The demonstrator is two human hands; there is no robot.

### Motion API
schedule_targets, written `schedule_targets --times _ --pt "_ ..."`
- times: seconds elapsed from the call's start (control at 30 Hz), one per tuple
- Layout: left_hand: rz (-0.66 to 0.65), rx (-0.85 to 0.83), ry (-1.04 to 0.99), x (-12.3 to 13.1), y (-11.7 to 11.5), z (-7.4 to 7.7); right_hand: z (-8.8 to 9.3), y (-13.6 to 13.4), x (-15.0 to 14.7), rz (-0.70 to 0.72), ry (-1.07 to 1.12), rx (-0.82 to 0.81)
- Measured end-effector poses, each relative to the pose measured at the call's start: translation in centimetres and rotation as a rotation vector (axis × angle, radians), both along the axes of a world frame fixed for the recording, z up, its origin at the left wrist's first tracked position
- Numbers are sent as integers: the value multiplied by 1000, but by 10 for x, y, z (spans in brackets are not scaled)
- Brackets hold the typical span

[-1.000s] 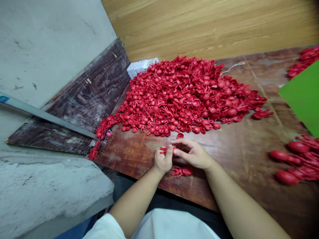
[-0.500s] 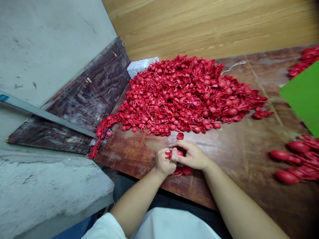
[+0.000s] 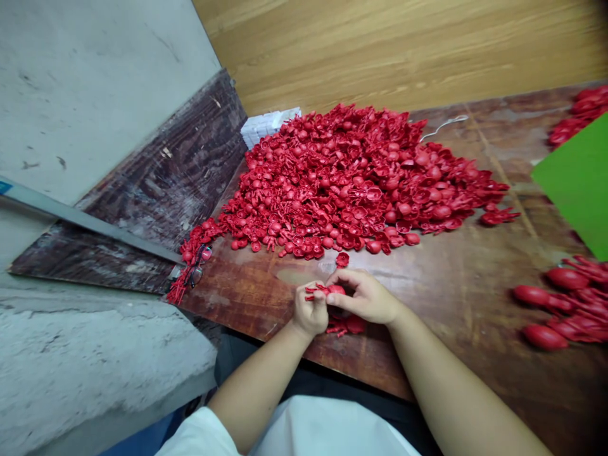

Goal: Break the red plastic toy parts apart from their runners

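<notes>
**Section 1: Hand State and Part Location**

1 red moulded plastic part (image 3: 329,289) is held above the stained wooden worktop (image 3: 456,316), at the near edge of the work area, between the 2 hands. The hands are brought close together in a narrow position. The left hand (image 3: 310,310) is curled around the branched, finger-like end of the part, and the right hand (image 3: 365,297) is placed against its rounded end, with the fingertips (image 3: 344,277) bent over it. The exact grip of each finger is partly hidden by the hands themselves.

Directly below the hands, a second red part (image 3: 349,325) is laid on the worktop, just beside the right wrist. A third red part (image 3: 342,259) is lying alone a little farther out, between the hands and a large heap of red parts (image 3: 351,177). This heap is spread across the far half of the worktop, and a pair of eyeglasses (image 3: 196,269) is resting against its left end.

A stack of white packets (image 3: 268,126) is placed behind the heap, and a white cord (image 3: 444,126) is lying to its right. Larger red parts (image 3: 565,304) are grouped at the right side of the worktop, below a green sheet (image 3: 579,183). A metal bar (image 3: 85,225) is laid across a dark board (image 3: 161,171) on the left.
</notes>
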State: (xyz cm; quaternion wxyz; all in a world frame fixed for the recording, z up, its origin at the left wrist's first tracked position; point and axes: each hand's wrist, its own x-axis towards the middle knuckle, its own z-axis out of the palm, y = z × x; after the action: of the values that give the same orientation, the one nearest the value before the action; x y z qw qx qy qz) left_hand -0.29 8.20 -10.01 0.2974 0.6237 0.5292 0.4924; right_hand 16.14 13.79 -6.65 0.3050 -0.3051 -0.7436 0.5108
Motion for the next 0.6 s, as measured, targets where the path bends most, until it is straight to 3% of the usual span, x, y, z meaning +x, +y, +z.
schedule_targets --times 0.1,0.2,0.33,0.5,0.6 --pt "64 9 -47 -1 1 1 3 0 3 -26 59 -33" --pt "127 37 -100 0 2 1 5 0 3 -13 38 69" --pt "111 78 -135 3 3 0 7 -3 -3 29 -47 189" --pt "95 98 -144 3 2 -1 10 -7 -8 111 -18 81" --pt "98 106 -152 3 0 0 11 -6 -8 106 -17 127"
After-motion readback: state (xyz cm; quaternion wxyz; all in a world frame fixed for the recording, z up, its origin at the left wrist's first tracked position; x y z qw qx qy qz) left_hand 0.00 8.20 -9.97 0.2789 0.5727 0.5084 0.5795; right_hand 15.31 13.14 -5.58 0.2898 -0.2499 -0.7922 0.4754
